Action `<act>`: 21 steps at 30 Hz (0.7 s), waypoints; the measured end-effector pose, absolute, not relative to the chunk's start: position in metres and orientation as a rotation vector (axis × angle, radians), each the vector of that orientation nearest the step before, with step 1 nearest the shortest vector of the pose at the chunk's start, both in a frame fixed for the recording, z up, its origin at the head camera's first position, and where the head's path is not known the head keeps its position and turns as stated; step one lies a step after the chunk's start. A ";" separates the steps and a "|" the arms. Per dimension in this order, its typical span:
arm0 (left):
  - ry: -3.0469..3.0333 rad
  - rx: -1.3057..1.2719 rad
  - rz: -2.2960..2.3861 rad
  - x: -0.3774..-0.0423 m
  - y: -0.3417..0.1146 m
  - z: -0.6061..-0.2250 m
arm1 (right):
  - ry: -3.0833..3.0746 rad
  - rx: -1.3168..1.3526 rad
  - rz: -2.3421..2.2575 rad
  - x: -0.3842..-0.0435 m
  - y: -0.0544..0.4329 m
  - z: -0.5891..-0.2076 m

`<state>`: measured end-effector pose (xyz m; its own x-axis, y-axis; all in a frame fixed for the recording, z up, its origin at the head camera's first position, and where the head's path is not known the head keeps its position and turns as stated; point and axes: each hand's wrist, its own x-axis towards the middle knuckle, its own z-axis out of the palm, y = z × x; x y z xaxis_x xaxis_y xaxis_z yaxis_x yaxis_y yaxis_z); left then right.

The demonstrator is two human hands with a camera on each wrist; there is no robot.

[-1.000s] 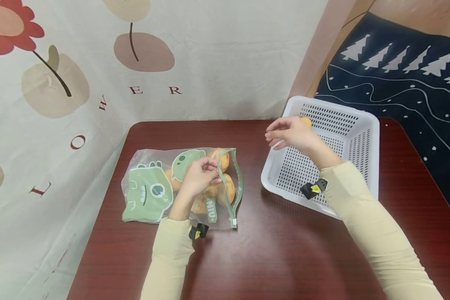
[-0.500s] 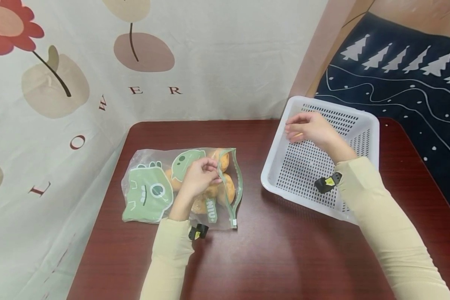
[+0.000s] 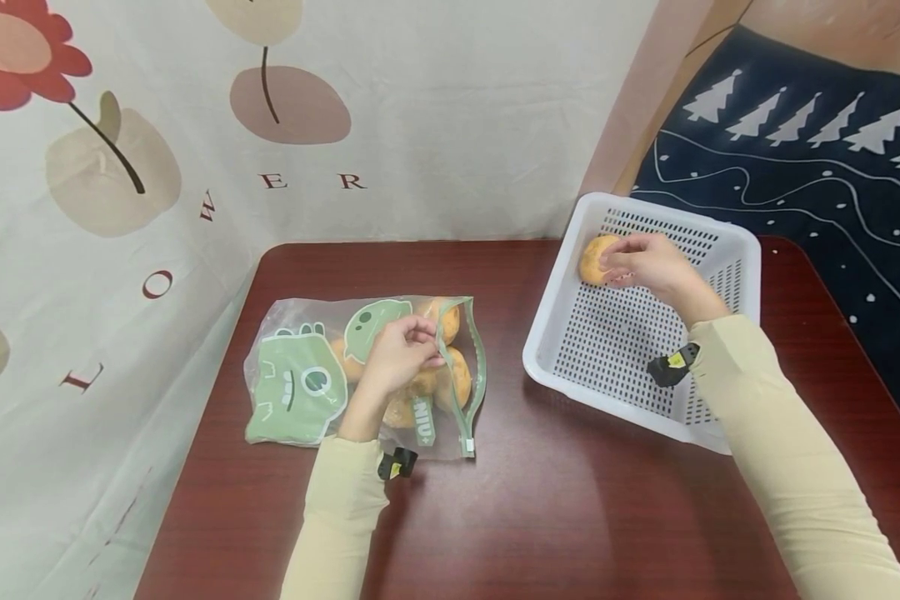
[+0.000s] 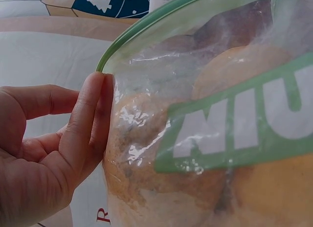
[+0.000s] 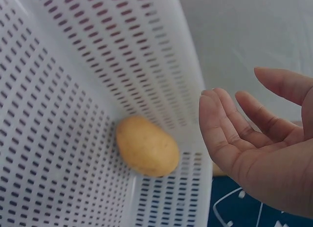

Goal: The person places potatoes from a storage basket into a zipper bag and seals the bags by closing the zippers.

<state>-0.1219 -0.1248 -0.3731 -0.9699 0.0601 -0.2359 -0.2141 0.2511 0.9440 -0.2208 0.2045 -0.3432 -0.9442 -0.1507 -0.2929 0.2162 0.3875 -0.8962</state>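
Note:
A clear zip bag (image 3: pixel 296 392) with green cartoon prints lies on the table, holding several potatoes (image 3: pixel 459 379). At its green-edged mouth my left hand (image 3: pixel 399 354) pinches the rim; in the left wrist view the fingertips (image 4: pixel 95 82) meet the plastic right by the green zip strip (image 4: pixel 139 29). Over the white basket (image 3: pixel 543 350) hangs my right hand (image 3: pixel 648 262), its fingers loosely bent around nothing. A single yellow potato (image 5: pixel 147 146) rests in the basket's far left corner, apart from the hand in the right wrist view.
The basket stands at the right on a dark red table (image 3: pixel 525 500). A pale printed cloth (image 3: pixel 450 125) rises behind the table, and a dark blue cloth with white trees (image 3: pixel 817 183) hangs at the right.
My right hand has moved right over the basket with the potato and let it go inside; the hand has drawn away from it. The left hand has stayed at the bag's rim.

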 end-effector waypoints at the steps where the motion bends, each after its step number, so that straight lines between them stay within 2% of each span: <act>1: 2.297 -0.145 1.790 -0.122 -0.125 -0.373 | 2.329 0.070 -1.562 -0.221 0.206 -0.345; 21: 2.289 -0.136 1.797 -0.122 -0.126 -0.374 | 2.342 0.169 -1.536 -0.225 0.226 -0.376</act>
<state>-0.1216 -0.1258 -0.3739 -0.9697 0.0673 -0.2350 -0.2123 0.2448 0.9461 -0.2246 0.2261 -0.3762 -0.9370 -0.0825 -0.3393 0.2784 0.4102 -0.8684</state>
